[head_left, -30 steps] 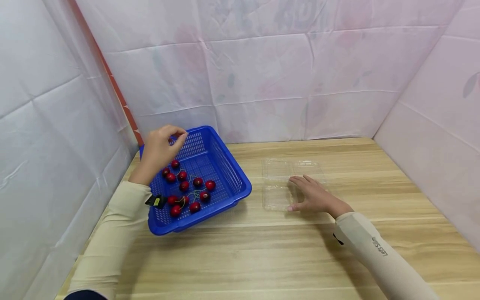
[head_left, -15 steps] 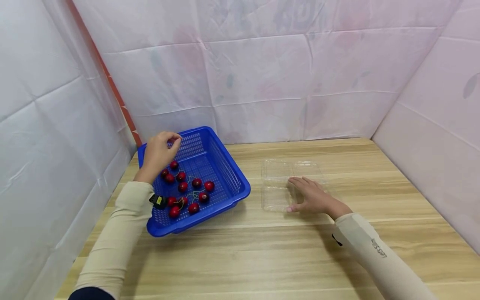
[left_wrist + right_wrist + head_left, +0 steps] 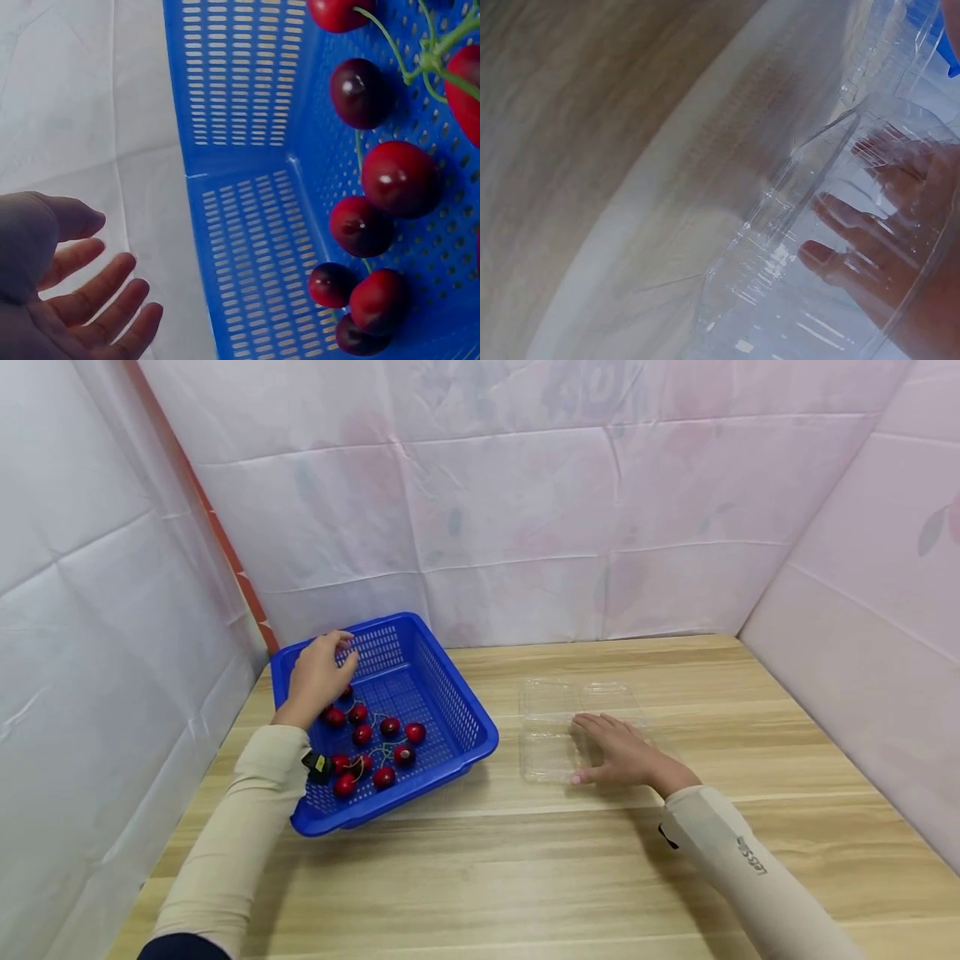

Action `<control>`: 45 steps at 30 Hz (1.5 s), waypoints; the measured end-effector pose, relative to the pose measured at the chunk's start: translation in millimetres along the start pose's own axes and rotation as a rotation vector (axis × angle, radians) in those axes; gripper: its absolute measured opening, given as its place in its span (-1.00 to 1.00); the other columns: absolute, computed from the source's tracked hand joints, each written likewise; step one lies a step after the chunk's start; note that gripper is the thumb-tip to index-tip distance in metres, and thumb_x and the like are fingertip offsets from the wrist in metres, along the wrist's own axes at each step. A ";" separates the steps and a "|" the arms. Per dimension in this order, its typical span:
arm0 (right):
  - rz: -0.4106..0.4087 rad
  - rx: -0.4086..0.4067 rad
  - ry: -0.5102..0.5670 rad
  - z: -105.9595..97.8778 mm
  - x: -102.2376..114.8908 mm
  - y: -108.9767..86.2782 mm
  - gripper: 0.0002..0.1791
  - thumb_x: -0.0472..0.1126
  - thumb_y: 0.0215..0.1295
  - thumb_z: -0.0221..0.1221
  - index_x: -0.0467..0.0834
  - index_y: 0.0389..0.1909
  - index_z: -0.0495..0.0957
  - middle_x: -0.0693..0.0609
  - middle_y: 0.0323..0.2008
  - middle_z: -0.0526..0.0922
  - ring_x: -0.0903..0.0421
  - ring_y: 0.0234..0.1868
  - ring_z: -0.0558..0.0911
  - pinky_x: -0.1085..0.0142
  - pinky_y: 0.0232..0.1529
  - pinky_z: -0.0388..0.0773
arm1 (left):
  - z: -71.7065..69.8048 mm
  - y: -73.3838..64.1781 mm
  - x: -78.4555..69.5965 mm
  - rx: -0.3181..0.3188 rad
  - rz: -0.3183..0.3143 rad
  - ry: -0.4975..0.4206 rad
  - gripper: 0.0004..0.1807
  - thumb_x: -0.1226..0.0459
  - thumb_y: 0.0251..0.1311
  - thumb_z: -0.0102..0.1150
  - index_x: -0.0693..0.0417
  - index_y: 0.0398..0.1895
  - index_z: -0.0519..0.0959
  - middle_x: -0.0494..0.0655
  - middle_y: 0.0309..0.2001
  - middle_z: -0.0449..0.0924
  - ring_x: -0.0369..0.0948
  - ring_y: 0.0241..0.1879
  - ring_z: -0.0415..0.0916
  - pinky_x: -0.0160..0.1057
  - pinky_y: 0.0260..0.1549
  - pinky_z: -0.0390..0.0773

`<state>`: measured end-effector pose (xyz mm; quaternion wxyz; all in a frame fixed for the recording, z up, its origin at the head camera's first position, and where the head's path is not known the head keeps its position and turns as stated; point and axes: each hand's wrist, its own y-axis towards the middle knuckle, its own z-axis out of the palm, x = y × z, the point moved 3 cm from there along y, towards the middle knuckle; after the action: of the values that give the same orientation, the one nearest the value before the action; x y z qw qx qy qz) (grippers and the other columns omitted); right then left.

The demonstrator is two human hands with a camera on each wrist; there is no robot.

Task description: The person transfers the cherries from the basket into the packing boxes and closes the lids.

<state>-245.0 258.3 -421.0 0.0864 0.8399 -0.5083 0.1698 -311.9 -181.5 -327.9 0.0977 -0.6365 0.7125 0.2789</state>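
A blue perforated plastic basket (image 3: 486,737) stands on the left, with several dark red cherries (image 3: 362,734) on green stems lying across its floor. Over the back left of this basket hovers my left hand (image 3: 318,677). The left wrist view shows its fingers (image 3: 101,289) loosely spread with nothing between them, apart from the cherries. To the right, a clear plastic clamshell box (image 3: 550,757) lies opened out on the table. My right hand (image 3: 618,752) rests on its right part with relaxed fingers. In the right wrist view those fingers show through the transparent wall (image 3: 780,202).
The wooden table (image 3: 480,877) reaches back to a pale patterned cloth wall (image 3: 517,527). Similar cloth encloses the left (image 3: 97,652) and right (image 3: 877,610) sides. A red strip (image 3: 217,535) runs along the back left corner.
My left hand has lowered a little toward the basket, and its thumb and fingers have parted from a near-pinch. The right hand stays on the plastic box.
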 end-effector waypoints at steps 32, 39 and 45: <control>0.002 -0.003 0.022 3.6 -1.2 3.3 0.14 0.24 -0.08 0.40 -0.34 0.39 0.15 -0.30 0.37 0.22 -0.32 0.38 0.15 -0.38 0.24 -0.06 | 23.4 6.7 30.1 0.392 -0.154 0.112 -0.48 0.33 0.42 -0.32 0.27 0.43 0.13 0.46 0.40 -0.05 0.36 0.39 -0.20 0.36 0.25 0.01; -0.005 -0.013 0.017 3.1 -3.6 2.7 0.14 0.24 -0.08 0.40 -0.35 0.38 0.16 -0.31 0.36 0.24 -0.30 0.37 0.17 -0.34 0.26 -0.03 | 31.7 11.3 38.0 0.536 -0.221 0.140 -0.40 0.28 0.42 -0.23 0.31 0.46 -0.02 0.49 0.41 -0.14 0.39 0.39 -0.26 0.34 0.28 -0.07; -0.007 -0.025 0.015 4.0 -5.8 -1.9 0.13 0.26 -0.08 0.39 -0.37 0.36 0.18 -0.32 0.33 0.27 -0.29 0.35 0.21 -0.36 0.24 -0.02 | 41.8 17.8 43.1 0.626 -0.240 0.165 -0.36 0.27 0.40 -0.18 0.30 0.47 -0.04 0.47 0.42 -0.14 0.40 0.39 -0.33 0.34 0.29 -0.10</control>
<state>-245.0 262.8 -426.8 0.1014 0.8392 -0.5067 0.1695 -345.4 -195.7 -378.9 0.2624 -0.6754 0.6889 -0.0193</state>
